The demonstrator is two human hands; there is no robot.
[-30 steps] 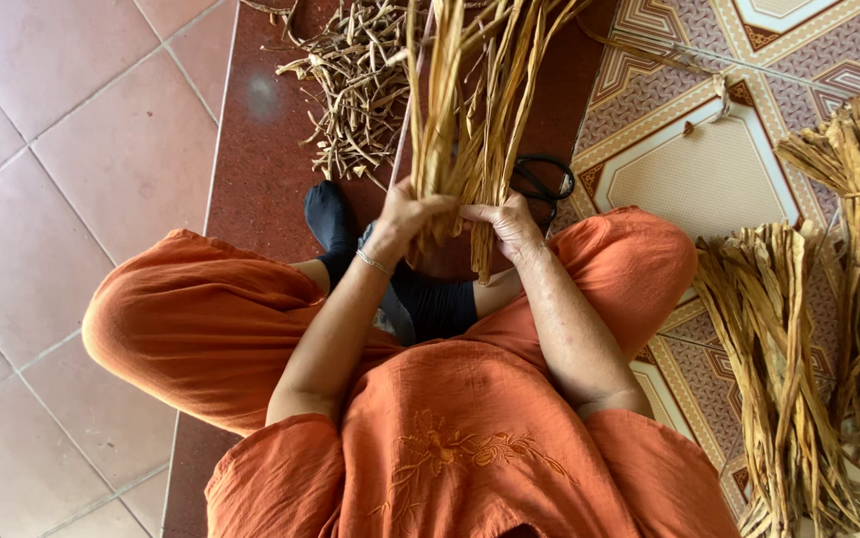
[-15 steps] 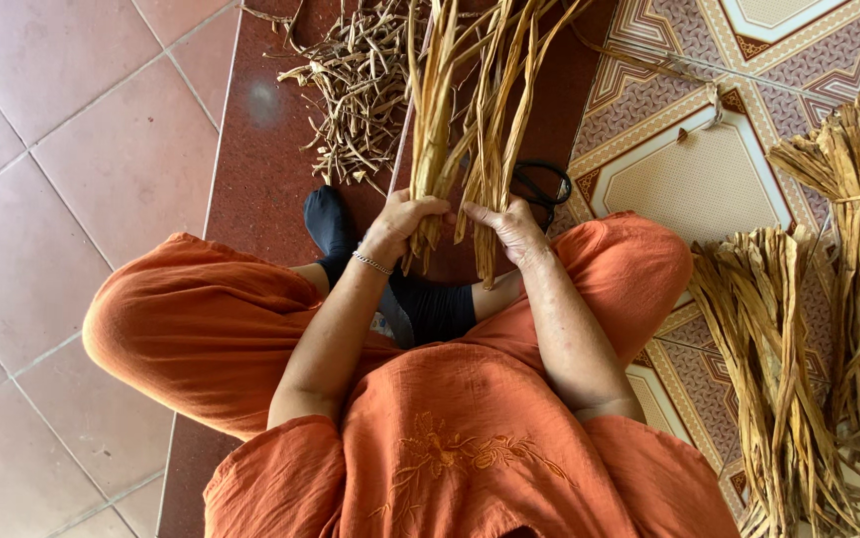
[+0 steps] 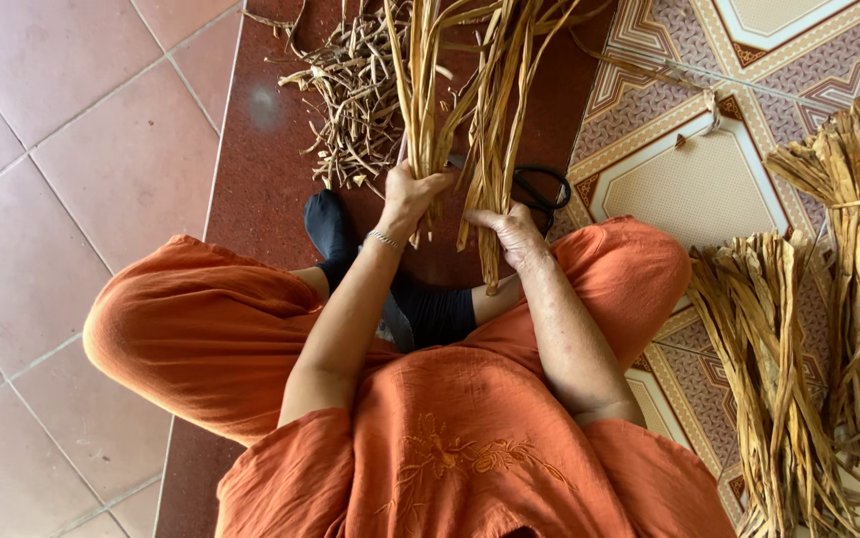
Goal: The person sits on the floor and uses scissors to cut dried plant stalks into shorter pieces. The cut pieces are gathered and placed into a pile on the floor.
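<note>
My left hand [image 3: 412,194] is closed around one sheaf of long dry tan leaf strips [image 3: 418,80], my right hand [image 3: 511,227] around a second sheaf [image 3: 502,110] at its 12 o'clock; both sheaves stand upright over my crossed legs. The brittle strips could crack or slip loose, I judge, if I squeeze unevenly. Tied pale straw bundles [image 3: 828,299] lie at 3 o'clock on the patterned floor tiles [image 3: 679,189].

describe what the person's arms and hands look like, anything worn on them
Both arms are bare from the short orange sleeves down. The left hand has a thin silvery bracelet at its wrist. The right hand shows no gloves, rings or bracelet.
</note>
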